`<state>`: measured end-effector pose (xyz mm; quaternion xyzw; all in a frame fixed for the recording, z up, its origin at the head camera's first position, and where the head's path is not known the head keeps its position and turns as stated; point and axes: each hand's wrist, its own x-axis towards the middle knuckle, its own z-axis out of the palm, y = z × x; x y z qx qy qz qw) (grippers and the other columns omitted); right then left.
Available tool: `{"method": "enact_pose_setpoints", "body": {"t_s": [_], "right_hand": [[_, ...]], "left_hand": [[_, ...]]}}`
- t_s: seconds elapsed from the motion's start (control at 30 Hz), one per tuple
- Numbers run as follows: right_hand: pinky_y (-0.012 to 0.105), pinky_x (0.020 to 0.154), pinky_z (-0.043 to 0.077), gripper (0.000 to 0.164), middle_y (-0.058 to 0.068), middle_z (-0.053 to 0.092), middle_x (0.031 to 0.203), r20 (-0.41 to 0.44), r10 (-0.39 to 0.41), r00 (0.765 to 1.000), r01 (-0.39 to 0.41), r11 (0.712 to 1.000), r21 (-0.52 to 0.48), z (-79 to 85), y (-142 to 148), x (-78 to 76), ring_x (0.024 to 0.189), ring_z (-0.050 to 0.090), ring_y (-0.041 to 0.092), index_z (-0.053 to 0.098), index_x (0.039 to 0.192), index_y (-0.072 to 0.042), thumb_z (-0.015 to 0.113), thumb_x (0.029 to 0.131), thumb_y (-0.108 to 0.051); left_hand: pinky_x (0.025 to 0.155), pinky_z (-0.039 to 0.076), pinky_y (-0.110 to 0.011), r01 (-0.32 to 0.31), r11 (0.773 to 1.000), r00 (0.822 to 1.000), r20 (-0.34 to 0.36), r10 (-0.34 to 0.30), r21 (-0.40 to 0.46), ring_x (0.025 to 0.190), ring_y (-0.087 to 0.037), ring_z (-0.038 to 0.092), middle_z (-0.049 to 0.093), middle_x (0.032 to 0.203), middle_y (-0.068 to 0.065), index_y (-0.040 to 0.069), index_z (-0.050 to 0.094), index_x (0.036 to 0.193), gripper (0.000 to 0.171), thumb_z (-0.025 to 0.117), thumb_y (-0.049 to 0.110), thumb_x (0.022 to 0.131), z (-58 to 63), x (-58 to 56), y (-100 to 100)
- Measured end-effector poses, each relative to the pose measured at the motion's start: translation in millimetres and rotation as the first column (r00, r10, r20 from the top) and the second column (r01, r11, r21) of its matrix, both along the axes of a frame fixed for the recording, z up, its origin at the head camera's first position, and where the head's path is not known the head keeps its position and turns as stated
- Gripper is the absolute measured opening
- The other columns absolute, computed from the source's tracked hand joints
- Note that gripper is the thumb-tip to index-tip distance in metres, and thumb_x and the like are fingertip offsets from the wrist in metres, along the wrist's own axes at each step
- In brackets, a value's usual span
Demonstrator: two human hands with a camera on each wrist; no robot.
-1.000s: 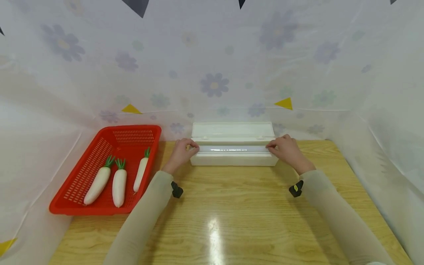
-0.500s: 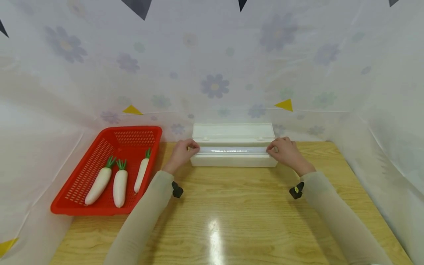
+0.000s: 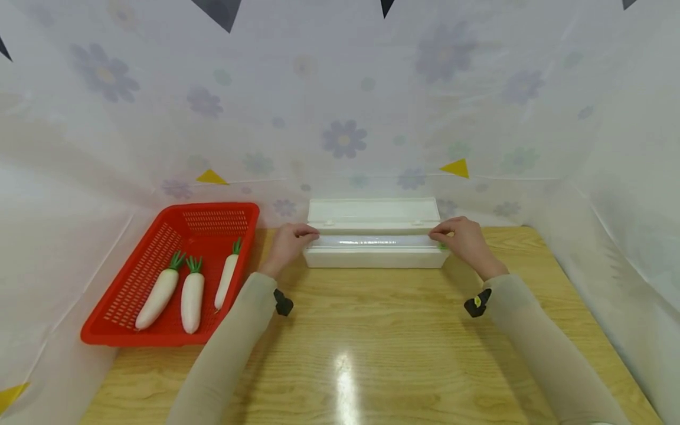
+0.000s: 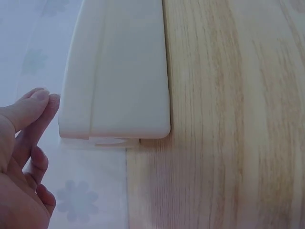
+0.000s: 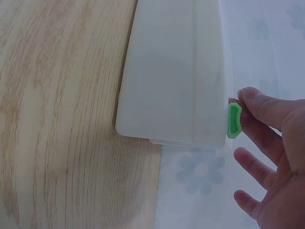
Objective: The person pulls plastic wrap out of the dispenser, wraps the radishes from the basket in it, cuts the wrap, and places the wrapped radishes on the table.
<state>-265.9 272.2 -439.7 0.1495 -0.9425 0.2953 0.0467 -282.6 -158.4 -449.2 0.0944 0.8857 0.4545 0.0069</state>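
A white cling film dispenser (image 3: 376, 258) stands at the back of the table with its lid (image 3: 373, 209) raised. Shiny clear cling film (image 3: 372, 241) lies along its top. At the dispenser's left end, my left hand (image 3: 289, 245) pinches the film's edge between thumb and forefinger. My right hand (image 3: 464, 242) does likewise at the right end, its fingertips beside a small green slide cutter (image 5: 234, 120). In the left wrist view, the left thumb and forefinger meet just off the dispenser's upper edge, the other fingers loosely bent. Being clear, the film hardly shows in either wrist view.
To the left, a red plastic basket (image 3: 143, 338) holds three white radishes (image 3: 191, 301) with green tops. The wooden table (image 3: 393, 342) extends in front of the dispenser. Flower-patterned white sheeting (image 3: 382, 106) hangs close behind and at both sides.
Both hands stay at the dispenser's ends, their pinching fingers now straighter and flatter. The green cutter has come into sight under the right hand. The basket and radishes have not moved.
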Motion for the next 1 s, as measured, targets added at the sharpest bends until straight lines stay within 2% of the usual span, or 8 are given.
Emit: {"method": "enact_pose_setpoints", "body": {"t_s": [0.1, 0.2, 0.33, 0.53, 0.67, 0.87, 1.0], "right_hand": [[0.061, 0.099, 0.047, 0.023, 0.019, 0.073, 0.119, 0.063, -0.019, 0.998, 0.022, 0.999, -0.047, 1.8, 1.0, -1.8, 0.116, 0.060, 0.041, 0.079, 0.113, -0.006, 0.069, 0.103, -0.024], [0.059, 0.095, 0.050, 0.025, 0.018, 0.073, 0.119, 0.090, -0.027, 0.996, 0.033, 0.997, -0.070, 4.2, 2.1, -2.6, 0.114, 0.064, 0.039, 0.079, 0.114, -0.006, 0.067, 0.104, -0.026], [0.059, 0.094, 0.050, 0.027, 0.019, 0.074, 0.117, 0.040, -0.029, 0.999, 0.031, 0.998, -0.057, 7.7, 2.2, -3.4, 0.110, 0.065, 0.039, 0.079, 0.114, -0.005, 0.066, 0.105, -0.027], [0.062, 0.103, 0.040, 0.026, 0.021, 0.073, 0.116, -0.030, -0.043, 0.999, 0.042, 0.998, -0.036, 13.7, 0.7, -4.7, 0.116, 0.057, 0.042, 0.079, 0.112, -0.003, 0.067, 0.104, -0.025], [0.064, 0.103, 0.036, 0.025, 0.022, 0.074, 0.111, -0.083, -0.044, 0.996, 0.042, 0.999, -0.032, 18.9, -0.1, -6.2, 0.116, 0.054, 0.044, 0.078, 0.110, -0.002, 0.068, 0.103, -0.023], [0.063, 0.099, 0.041, 0.024, 0.024, 0.071, 0.118, -0.093, -0.060, 0.994, 0.053, 0.996, -0.070, 29.1, 0.6, -8.0, 0.121, 0.052, 0.045, 0.077, 0.111, -0.001, 0.068, 0.103, -0.022], [0.062, 0.095, 0.044, 0.024, 0.025, 0.069, 0.120, -0.109, -0.063, 0.992, 0.053, 0.994, -0.093, 35.6, 2.6, -8.5, 0.123, 0.051, 0.045, 0.077, 0.110, 0.000, 0.068, 0.103, -0.021]], "left_hand": [[0.098, 0.054, -0.044, 0.004, 1.000, 1.000, 0.005, -0.005, 0.017, 0.106, -0.027, 0.068, 0.077, 0.114, -0.008, 0.008, 0.081, 0.113, 0.019, 0.071, 0.020, 0.101, 1.1, -1.6, -1.2], [0.098, 0.054, -0.044, 0.006, 1.000, 1.000, -0.004, -0.006, 0.013, 0.106, -0.026, 0.068, 0.077, 0.113, -0.007, 0.009, 0.081, 0.113, 0.019, 0.071, 0.020, 0.101, 2.8, -2.5, -1.8], [0.097, 0.055, -0.044, -0.002, 1.000, 1.000, -0.026, 0.003, 0.004, 0.106, -0.026, 0.067, 0.077, 0.113, -0.007, 0.009, 0.081, 0.112, 0.018, 0.071, 0.020, 0.101, 5.9, -4.1, -2.4], [0.094, 0.054, -0.043, -0.020, 0.999, 0.999, -0.042, 0.022, 0.030, 0.103, -0.027, 0.066, 0.077, 0.113, -0.009, 0.007, 0.080, 0.113, 0.019, 0.071, 0.019, 0.101, 12.1, -6.1, -3.6], [0.090, 0.052, -0.041, -0.041, 0.998, 0.997, -0.058, 0.043, 0.040, 0.100, -0.027, 0.064, 0.077, 0.113, -0.010, 0.007, 0.080, 0.112, 0.019, 0.072, 0.019, 0.100, 18.4, -7.5, -3.5], [0.087, 0.051, -0.036, -0.041, 0.997, 0.997, -0.059, 0.045, 0.063, 0.101, -0.028, 0.061, 0.076, 0.115, -0.012, 0.003, 0.078, 0.116, 0.025, 0.073, 0.021, 0.100, 30.1, -9.5, -4.6], [0.080, 0.050, -0.033, -0.033, 0.998, 0.998, -0.053, 0.035, 0.046, 0.097, -0.026, 0.060, 0.076, 0.111, -0.010, 0.006, 0.080, 0.114, 0.024, 0.073, 0.024, 0.099, 37.4, -11.6, -6.6]]}}
